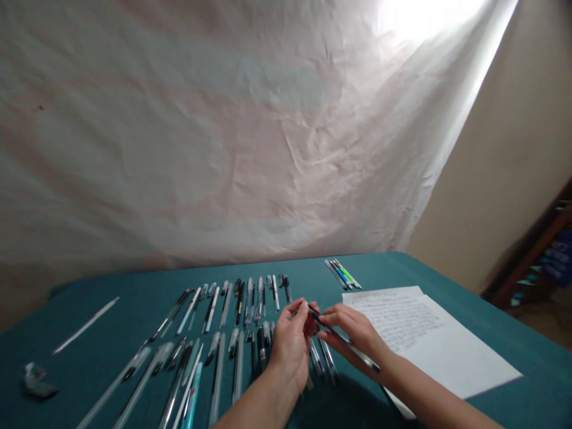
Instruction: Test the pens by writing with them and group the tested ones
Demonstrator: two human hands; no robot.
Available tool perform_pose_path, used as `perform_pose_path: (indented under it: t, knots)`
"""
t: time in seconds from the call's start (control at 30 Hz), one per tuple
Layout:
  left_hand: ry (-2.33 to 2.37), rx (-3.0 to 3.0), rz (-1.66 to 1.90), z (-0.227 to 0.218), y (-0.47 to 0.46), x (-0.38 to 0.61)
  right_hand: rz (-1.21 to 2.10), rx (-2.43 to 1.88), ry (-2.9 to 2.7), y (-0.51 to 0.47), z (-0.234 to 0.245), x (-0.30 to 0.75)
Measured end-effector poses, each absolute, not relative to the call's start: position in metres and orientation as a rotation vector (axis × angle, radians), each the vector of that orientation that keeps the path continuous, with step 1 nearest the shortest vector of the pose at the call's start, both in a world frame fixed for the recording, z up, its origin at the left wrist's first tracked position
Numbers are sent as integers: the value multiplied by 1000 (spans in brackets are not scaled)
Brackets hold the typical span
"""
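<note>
Left hand (290,342) and right hand (353,333) clamped my pen (363,357) | rows of pens (232,310) lay ranged | this one not yet placed

paper (429,339): writing's too tiny to be read
front pens (147,381): chopped off by bottom edge
held pen (346,340): tip's swallowed by left hand (290,342)

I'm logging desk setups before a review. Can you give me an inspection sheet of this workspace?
Surface: table under a teal cover.
Things handled: dark pen held in both hands; rows of pens laid side by side; written sheet to the right.
Clutter: white stick lying alone at left; crumpled scrap near the left edge; coloured pens at the far side.
Hands: left hand pinches one end of the dark pen; right hand grips its barrel.
Cables: nothing seen.
Surroundings: white cloth hung behind; wooden shelf at right, blurred.
</note>
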State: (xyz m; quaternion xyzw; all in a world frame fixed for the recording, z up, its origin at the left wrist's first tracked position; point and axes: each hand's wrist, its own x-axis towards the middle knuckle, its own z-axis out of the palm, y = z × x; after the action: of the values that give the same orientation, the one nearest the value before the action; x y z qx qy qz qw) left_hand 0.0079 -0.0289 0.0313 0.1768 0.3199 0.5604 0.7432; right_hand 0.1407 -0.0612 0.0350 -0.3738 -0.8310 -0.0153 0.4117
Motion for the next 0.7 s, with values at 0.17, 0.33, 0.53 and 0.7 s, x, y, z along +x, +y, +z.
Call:
perform_pose_path:
  t: [0.17,0.33,0.53,0.7]
  knots:
    - [765,388,1412,26,-7,-2,62,-1182,-2088,-62,48,147]
    - [768,458,1506,22,2,-4,-13,-1431,-2134,-55,45,156]
    - [813,552,1434,8,-1,-2,-115,-1675,-2141,-41,41,170]
    - [903,591,1443,-3,0,-3,-83,-2191,-1820,5,39,223]
